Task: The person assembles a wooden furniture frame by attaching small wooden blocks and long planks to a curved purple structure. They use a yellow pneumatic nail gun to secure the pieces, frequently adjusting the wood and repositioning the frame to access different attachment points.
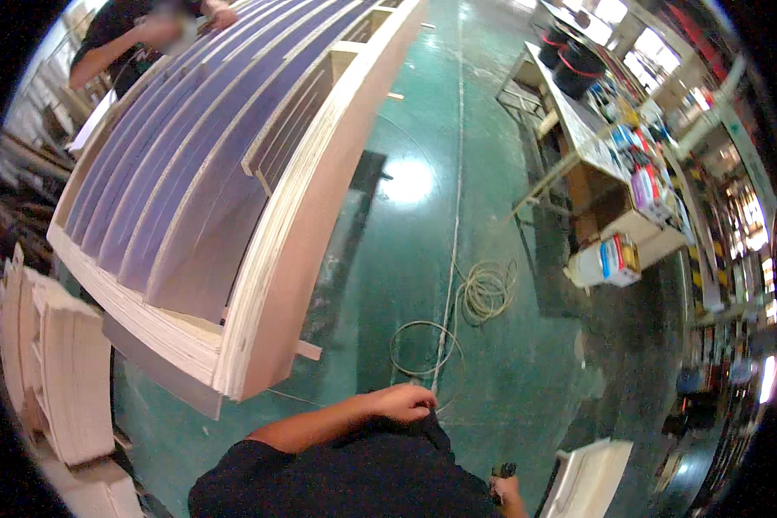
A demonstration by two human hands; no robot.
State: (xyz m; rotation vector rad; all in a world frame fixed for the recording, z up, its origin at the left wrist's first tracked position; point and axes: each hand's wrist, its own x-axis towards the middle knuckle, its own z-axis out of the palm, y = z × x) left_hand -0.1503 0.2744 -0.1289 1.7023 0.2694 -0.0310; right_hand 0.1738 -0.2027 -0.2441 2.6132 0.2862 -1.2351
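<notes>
My left hand (403, 402) is held across the front of my body, close to my dark shirt (345, 466). Its fingers are curled in, and whatever they may hold is hidden. Low down on the right, my right hand (510, 499) grips a small black tool (502, 473), too dark and partly covered to name its kind. Ahead and to the left stands a large wooden frame (268, 285), filled with rows of curved, thin-edged panels (203, 216). Neither hand touches the frame.
Beyond the frame, a co-worker (129, 43) in dark clothes leans over it. Hose coils (485, 292) lie on the green floor (406, 259). A workbench (591, 129) with black buckets (576, 67) and boxes stands right. Stacked boards (65, 371) are left; a pale panel (587, 479) is near my right hand.
</notes>
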